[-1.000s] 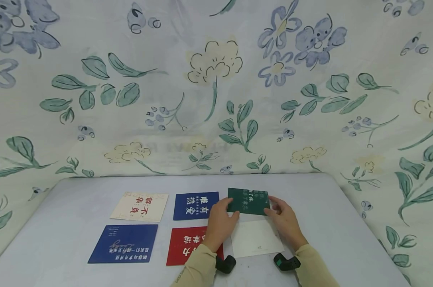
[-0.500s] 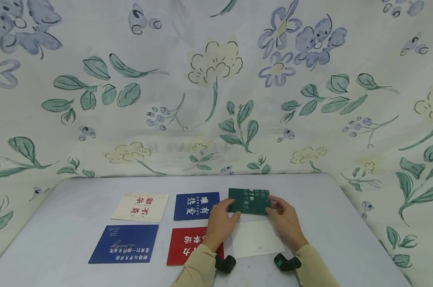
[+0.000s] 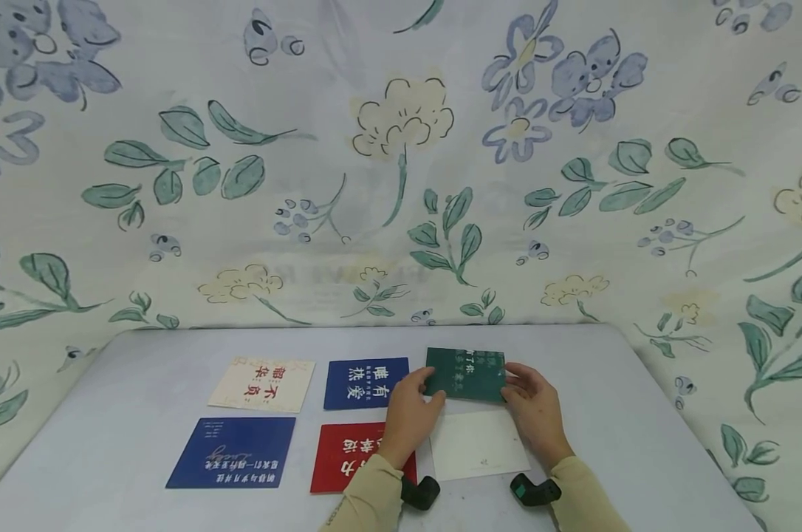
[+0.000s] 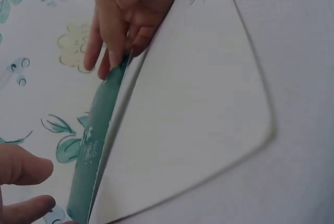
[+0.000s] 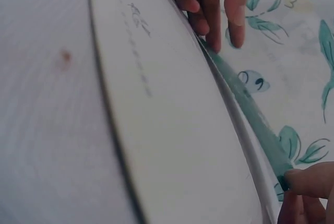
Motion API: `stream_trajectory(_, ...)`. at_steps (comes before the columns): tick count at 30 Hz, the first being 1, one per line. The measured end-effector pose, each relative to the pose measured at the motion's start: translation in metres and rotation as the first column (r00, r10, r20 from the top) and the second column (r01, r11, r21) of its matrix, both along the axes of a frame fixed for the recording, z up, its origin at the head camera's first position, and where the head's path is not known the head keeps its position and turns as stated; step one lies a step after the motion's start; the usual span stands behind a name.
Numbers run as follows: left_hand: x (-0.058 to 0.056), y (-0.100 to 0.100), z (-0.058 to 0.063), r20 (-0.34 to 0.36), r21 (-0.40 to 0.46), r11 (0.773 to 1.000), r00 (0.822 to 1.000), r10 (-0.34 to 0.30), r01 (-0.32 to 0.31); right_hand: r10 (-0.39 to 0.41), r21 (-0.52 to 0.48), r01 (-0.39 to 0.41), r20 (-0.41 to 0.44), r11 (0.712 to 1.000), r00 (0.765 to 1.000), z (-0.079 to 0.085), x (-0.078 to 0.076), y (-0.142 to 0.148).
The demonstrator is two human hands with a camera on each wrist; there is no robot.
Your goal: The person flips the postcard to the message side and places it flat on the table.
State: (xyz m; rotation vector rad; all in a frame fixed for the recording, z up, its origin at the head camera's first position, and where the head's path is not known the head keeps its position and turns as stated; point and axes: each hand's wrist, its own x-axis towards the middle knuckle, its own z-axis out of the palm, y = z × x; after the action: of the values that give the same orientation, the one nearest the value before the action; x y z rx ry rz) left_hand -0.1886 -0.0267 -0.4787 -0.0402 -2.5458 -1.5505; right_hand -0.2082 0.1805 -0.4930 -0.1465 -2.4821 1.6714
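Note:
A dark green postcard (image 3: 465,375) with white lettering is at the back right of the group, slightly askew. My left hand (image 3: 410,417) holds its left end, the index finger over the edge and the thumb by the lower corner. My right hand (image 3: 537,414) pinches the right end; in the right wrist view its thumb (image 5: 308,178) presses the corner, with fingers curled below. Just in front of it lies a cream blank-sided card (image 3: 479,443), which fills much of both wrist views. The left forearm partly covers a red card (image 3: 331,458).
Left of the hands lie a blue card (image 3: 354,384), a cream card with red characters (image 3: 261,384) and a larger-looking blue card (image 3: 231,452). They rest on a white table (image 3: 108,443). A floral cloth (image 3: 374,185) hangs behind. Black wrist devices (image 3: 419,491) sit on both wrists.
The right hand has shifted slightly right, its thumb moving from the green postcard's face to its right edge. The left hand and the postcard stay nearly still; the head view drifts a little.

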Motion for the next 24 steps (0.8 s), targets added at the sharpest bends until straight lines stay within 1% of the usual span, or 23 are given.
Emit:
stream_trajectory(4,-0.001,0.0003,-0.0006,0.002,0.065,0.998,1.0,0.025,-0.025,-0.015,-0.007,0.015,0.002,1.0,1.0,-0.0007,-0.0011,0.0001)
stream_trajectory(6,-0.0008,0.0001,0.0001,-0.002,0.083,0.996,1.0,0.02,-0.02,-0.023,-0.01,0.023,-0.002,1.0,1.0,-0.0014,-0.0016,0.0007)
stream_trajectory(11,-0.0015,-0.0005,0.0003,-0.056,0.088,0.996,0.998,0.026,-0.021,-0.029,-0.033,0.028,-0.018,0.999,0.999,-0.0015,-0.0016,0.0014)
stream_trajectory(17,-0.0019,-0.0001,-0.0003,-0.1,0.099,0.994,0.993,0.058,-0.048,-0.045,-0.038,0.044,-0.026,0.998,0.999,-0.001,-0.0007,0.0002)
stream_trajectory(24,-0.0015,0.0004,-0.0006,-0.123,0.132,0.99,0.991,0.06,-0.043,-0.064,-0.08,0.061,-0.042,0.995,0.997,-0.0011,-0.0019,-0.0005)
